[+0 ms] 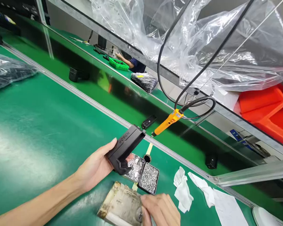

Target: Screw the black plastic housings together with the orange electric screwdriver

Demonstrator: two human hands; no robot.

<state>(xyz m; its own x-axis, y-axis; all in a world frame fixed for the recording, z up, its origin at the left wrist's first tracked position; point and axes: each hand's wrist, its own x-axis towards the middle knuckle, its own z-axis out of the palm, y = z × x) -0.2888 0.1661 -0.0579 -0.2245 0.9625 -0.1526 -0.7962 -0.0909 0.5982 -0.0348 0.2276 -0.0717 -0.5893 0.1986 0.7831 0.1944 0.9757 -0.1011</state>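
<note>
Holding black housing [125, 145], left hand [97, 169]

From where I stand: casing [126, 146], matt plastic. Block [122, 202], rough and worn. Round piece [139, 214], shiny metal. Screwdriver [167, 123], smooth plastic. Tabletop [61, 125], smooth, glossy. Overhead sheeting [217, 47], clear crinkled plastic. Wipes [182, 191], matt, papery.

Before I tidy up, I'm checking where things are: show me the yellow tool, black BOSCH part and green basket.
Yellow tool [168, 123]: head view, middle of its handle.
Black BOSCH part [124, 142]: head view, the lettered face.
Green basket [119, 66]: head view, its near wall.
</note>
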